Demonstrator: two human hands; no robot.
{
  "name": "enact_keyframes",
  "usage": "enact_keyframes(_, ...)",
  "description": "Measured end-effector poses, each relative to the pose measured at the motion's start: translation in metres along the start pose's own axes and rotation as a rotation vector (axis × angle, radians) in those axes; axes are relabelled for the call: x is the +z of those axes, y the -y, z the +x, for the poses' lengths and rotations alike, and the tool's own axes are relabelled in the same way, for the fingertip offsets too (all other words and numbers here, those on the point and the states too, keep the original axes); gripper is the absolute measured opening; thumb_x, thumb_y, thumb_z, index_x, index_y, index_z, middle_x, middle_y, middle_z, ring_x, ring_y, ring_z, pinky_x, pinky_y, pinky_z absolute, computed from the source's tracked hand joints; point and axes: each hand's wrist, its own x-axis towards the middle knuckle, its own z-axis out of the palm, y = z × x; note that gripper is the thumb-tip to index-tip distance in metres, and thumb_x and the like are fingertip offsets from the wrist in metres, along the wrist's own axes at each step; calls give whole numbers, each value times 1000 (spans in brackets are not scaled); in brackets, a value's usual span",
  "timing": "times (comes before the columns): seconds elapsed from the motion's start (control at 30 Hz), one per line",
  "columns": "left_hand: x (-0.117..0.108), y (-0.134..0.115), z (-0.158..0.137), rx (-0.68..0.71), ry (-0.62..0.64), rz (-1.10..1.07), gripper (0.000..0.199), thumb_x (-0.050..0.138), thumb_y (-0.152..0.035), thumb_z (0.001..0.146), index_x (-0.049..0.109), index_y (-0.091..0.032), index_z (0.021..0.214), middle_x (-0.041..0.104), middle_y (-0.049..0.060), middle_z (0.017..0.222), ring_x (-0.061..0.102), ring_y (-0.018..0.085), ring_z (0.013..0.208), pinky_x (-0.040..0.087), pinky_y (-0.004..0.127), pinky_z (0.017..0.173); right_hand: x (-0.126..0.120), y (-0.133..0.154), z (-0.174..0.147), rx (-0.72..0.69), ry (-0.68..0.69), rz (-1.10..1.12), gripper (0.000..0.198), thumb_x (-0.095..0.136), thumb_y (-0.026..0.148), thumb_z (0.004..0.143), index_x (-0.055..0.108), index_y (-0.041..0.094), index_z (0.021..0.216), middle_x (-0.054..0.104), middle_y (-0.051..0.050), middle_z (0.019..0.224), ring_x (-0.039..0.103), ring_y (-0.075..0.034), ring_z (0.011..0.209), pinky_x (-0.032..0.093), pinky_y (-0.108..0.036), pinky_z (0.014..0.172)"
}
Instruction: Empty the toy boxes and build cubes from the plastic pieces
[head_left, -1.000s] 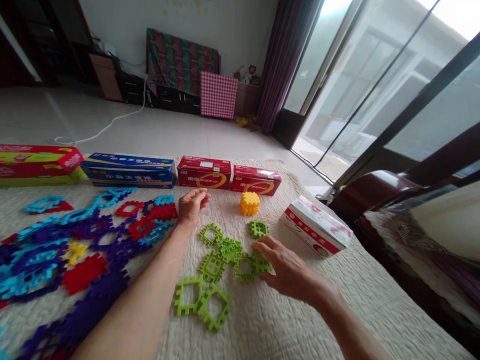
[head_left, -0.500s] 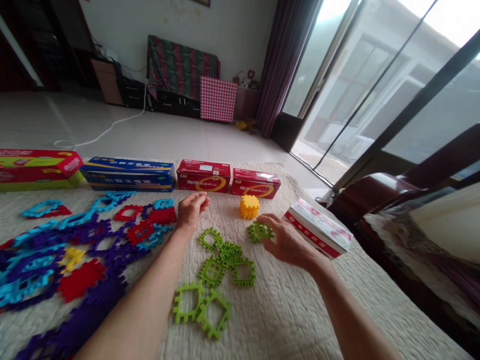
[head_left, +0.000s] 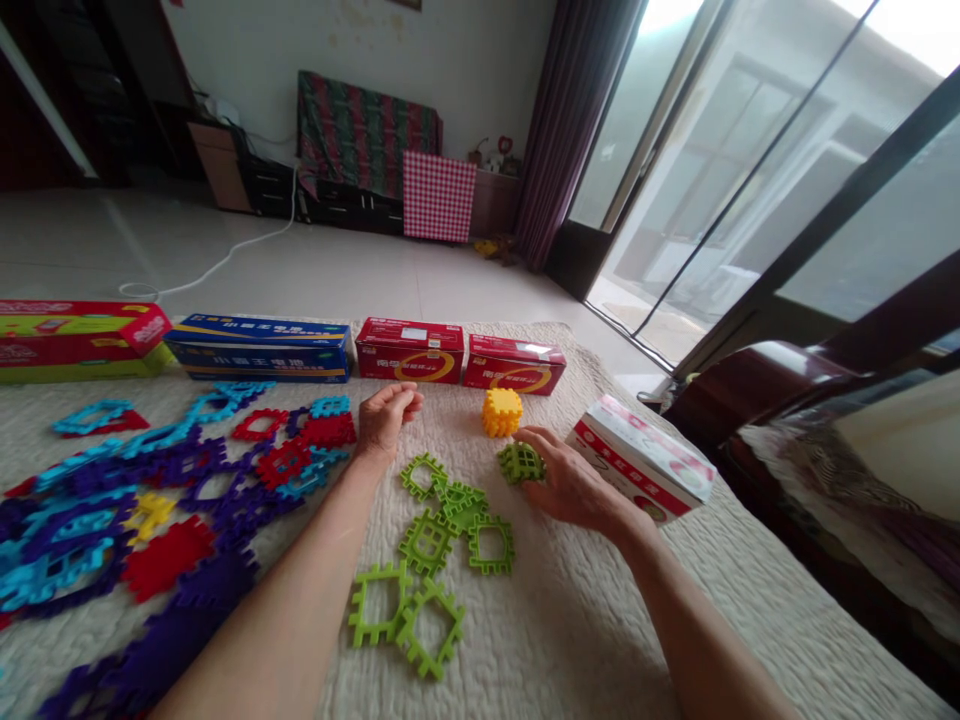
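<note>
My right hand point(head_left: 566, 478) is closed round the right side of a small stack of green interlocking plastic tiles point(head_left: 520, 462); its fingers cover part of the stack. Just behind it, a neat yellow stack of notched tiles point(head_left: 502, 412) sits on the quilted cover, apart from my fingers. My left hand point(head_left: 384, 418) rests in a loose fist with nothing visible in it, in front of a red box. Between my forearms lie loose green tiles, among them a window-patterned one point(head_left: 427, 530), a square frame point(head_left: 491, 532) and a pentagon-holed frame point(head_left: 431, 615).
Purple, blue and red tiles point(head_left: 169, 555) lie heaped on the left. Along the far edge stand a red-green box point(head_left: 82, 345), a blue box point(head_left: 259, 350) and two red boxes point(head_left: 411, 352). A white-red box point(head_left: 645, 455) stands beside my right hand.
The fingers of my right hand have closed in on the green stack, which looks slightly tilted now. My left hand keeps its place and fist. The view has shifted slightly.
</note>
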Motion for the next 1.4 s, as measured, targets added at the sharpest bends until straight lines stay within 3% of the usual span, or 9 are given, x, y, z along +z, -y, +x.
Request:
enact_keyframes(0.33, 0, 0, 0, 2, 5, 3, 29, 69, -33, 59, 70, -15, 83, 70, 4, 70, 63, 13, 62, 43, 22, 56, 7, -8, 4, -15, 41, 42, 71, 52, 6, 68, 43, 26, 135, 55, -9, 128, 58, -23, 113, 49, -39, 99)
enact_keyframes(0.97, 2, -2, -2, -1, 1, 0, 28, 69, -32, 58, 70, -15, 80, 70, 4, 69, 63, 13, 61, 43, 23, 56, 6, 0, 7, -38, 32, -2, 76, 51, 6, 63, 43, 26, 135, 49, -10, 136, 54, -26, 118, 48, -43, 101)
enact_keyframes(1.13, 1, -1, -1, -1, -1, -4, 26, 68, -31, 59, 70, -16, 80, 70, 4, 69, 63, 13, 62, 44, 23, 56, -7, 30, 5, -83, -41, -12, 66, 52, 5, 66, 48, 24, 129, 49, -11, 134, 51, -27, 120, 44, -48, 102)
enact_keyframes(1.27, 2, -2, -1, 1, 3, -5, 25, 68, -31, 60, 70, -16, 80, 71, 5, 70, 63, 13, 62, 43, 22, 55, -8, 74, 5, -200, 110, 125, 42, 50, 8, 77, 58, 23, 115, 60, -7, 115, 58, -20, 105, 49, -39, 92)
enact_keyframes(1.4, 3, -3, -2, -4, -4, -5, 26, 68, -32, 60, 70, -16, 79, 70, 5, 69, 62, 13, 62, 43, 22, 55, 9, 105, 3, -305, 196, 148, 47, 50, 5, 75, 58, 23, 117, 61, -5, 122, 53, -21, 111, 42, -41, 99)
